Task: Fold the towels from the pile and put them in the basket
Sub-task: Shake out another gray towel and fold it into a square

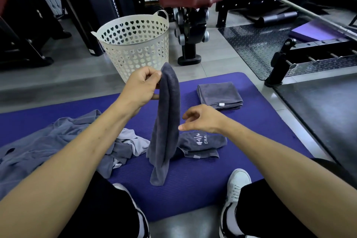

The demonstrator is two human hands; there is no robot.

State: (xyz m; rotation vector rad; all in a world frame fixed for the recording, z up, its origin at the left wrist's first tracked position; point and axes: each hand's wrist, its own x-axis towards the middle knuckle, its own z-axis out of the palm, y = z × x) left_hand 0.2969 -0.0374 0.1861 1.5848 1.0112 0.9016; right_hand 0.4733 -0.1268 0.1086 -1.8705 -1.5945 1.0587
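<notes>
Sat on the purple mat [193,189], with the white basket [133,44] beyond its far edge and the loose pile [58,141] on its left side. Pinched the grey towel [166,121] by its top in the left hand [141,87], hanging limp over the mat's middle. Kept the right hand [201,120] loosely uncurled beside it, holding nothing. Looked soft, light, floppy; probably best taken by the corners.

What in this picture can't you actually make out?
Head view:
- Basket bottom: hidden by its own wall, so any towels inside are unknown.
- Printed towel: lettering cut short by a fold and the right hand.
- Towel pile: count unclear, partly under the left arm.
</notes>
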